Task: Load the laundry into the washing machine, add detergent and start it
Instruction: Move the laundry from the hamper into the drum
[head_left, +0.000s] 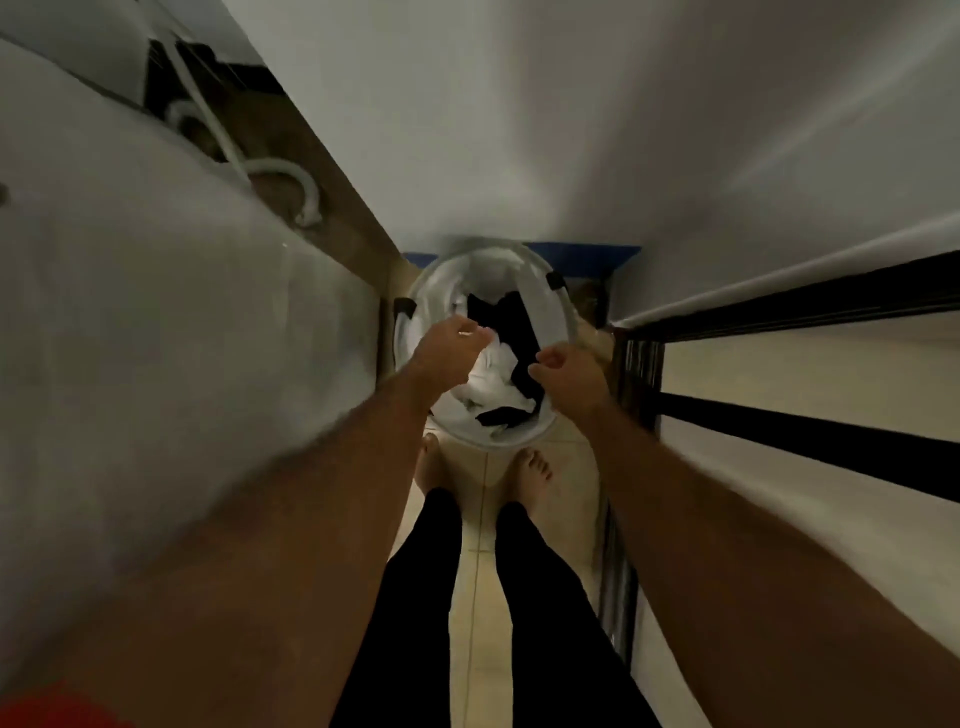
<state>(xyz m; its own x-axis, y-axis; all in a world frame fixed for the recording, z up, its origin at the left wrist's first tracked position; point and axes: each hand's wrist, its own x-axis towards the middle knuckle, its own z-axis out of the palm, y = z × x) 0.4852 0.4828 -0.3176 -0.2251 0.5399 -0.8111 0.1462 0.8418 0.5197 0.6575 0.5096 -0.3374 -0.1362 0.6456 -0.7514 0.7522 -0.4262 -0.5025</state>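
Laundry, a jumble of white and black clothes, lies in a round white basket on the tiled floor, just ahead of the person's bare feet in a narrow passage. The washing machine cannot be picked out for certain in this view. Both arms reach down to the basket. The left hand hangs over the left edge, fingers bent towards a white garment; whether it has cloth in its grasp I cannot tell. The right hand is at the right edge of the basket, fingers curled, apparently pinching the rim.

The step in hand looks like taking up the load. To do it well, steady the basket by its rim with the right hand, gather a full bunch with the left, and watch that nothing trails over the edge onto the floor.
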